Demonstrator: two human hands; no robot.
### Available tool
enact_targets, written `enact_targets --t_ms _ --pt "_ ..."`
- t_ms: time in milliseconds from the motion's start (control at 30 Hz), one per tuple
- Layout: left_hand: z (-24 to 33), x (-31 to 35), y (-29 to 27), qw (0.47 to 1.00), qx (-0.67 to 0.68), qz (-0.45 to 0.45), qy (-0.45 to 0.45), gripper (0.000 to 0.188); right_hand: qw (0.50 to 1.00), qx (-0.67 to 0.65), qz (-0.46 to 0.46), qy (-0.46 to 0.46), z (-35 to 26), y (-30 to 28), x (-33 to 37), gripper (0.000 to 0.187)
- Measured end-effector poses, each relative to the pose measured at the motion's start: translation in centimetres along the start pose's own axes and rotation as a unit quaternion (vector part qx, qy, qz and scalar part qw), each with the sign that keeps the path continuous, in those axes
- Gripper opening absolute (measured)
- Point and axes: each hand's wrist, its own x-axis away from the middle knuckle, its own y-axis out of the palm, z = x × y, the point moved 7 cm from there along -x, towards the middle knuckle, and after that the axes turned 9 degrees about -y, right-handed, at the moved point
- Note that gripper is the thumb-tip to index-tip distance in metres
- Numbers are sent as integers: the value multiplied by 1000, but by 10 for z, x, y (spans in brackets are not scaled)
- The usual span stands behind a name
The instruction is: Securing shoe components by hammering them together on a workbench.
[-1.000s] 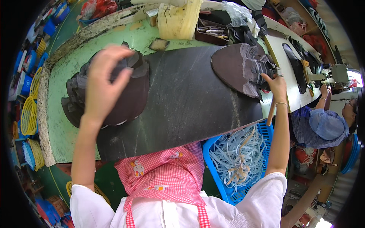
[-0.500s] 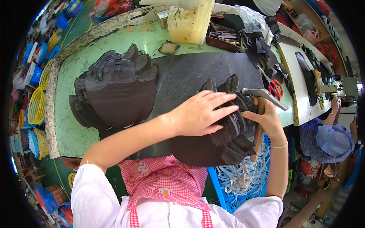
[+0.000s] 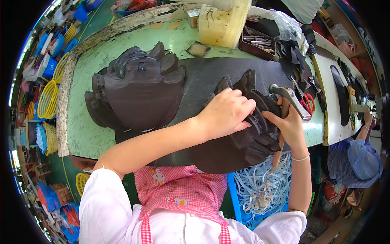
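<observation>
A stack of dark brown and black cut-out shoe pieces (image 3: 221, 152) lies at the front edge of the work surface. Over it my left hand (image 3: 231, 110) curls closed, thumb and fingertips against the pieces' layered edges; whatever it pinches is hidden. My right hand (image 3: 291, 126) wraps round the wooden handle of a hammer (image 3: 289, 101), its metal head raised above the hand and the handle pointing down toward me. The right thumb reaches toward the stack's edge. A larger fanned stack of similar pieces (image 3: 142, 93) rests to the left.
A black mat (image 3: 203, 69) covers part of the green table (image 3: 81, 134). Toward the back stand a yellowish tub (image 3: 221, 28) and a box of metal tools (image 3: 258, 42). Red-handled scissors (image 3: 306, 105) lie right. A blue basket of pale strips (image 3: 260, 191) is below; a co-worker (image 3: 357, 158) sits at right.
My left hand has gone from spread fingers to curled ones over the stack. My right hand keeps hold of the hammer. The whole view has shifted slightly.
</observation>
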Motion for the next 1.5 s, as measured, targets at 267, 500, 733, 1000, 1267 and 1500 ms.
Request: enact_targets --t_ms 267,500,733,1000,1267,1500 --pt "16 14 -44 986 143 32 84 17 998 24 52 -18 51 -45 -36 37" --pt "9 -5 -7 990 3 94 103 57 991 110 56 -53 38 -38 -46 46" --pt "3 -17 16 990 -96 68 83 52 998 45 49 8 24 -28 -35 45" --pt "-6 -20 18 994 -26 77 67 33 997 64 33 27 34 -11 -27 49" --pt "28 6 -25 976 41 120 177 23 998 -13 61 -21 31 -26 -29 43" --pt "1 73 -35 753 587 -218 -204 23 963 203 172 35 62 -94 -49 39"
